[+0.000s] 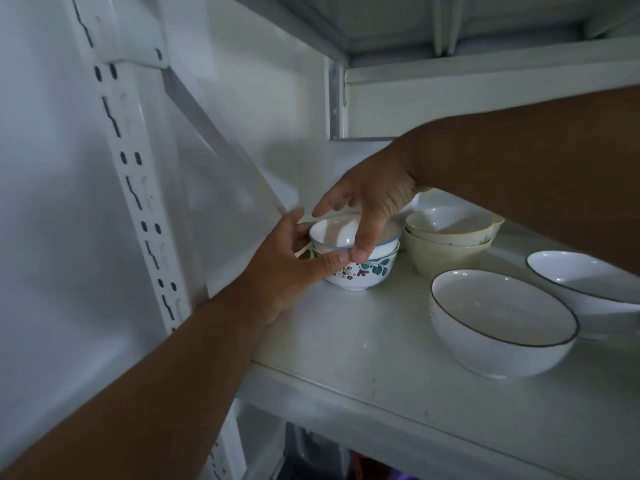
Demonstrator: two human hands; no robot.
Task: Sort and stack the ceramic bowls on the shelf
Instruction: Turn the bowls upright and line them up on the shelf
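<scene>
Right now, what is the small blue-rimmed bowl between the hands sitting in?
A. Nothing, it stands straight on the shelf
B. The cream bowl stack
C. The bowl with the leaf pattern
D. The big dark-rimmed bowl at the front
C: the blue-rimmed bowl is nested in the leaf-pattern bowl at the back left of the shelf, with the left hand and right hand on its rim.

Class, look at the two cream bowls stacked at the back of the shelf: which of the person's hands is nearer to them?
Right. The right hand hovers just left of the cream bowls, thumb on the small bowl stack; the left hand is beyond that stack.
</scene>
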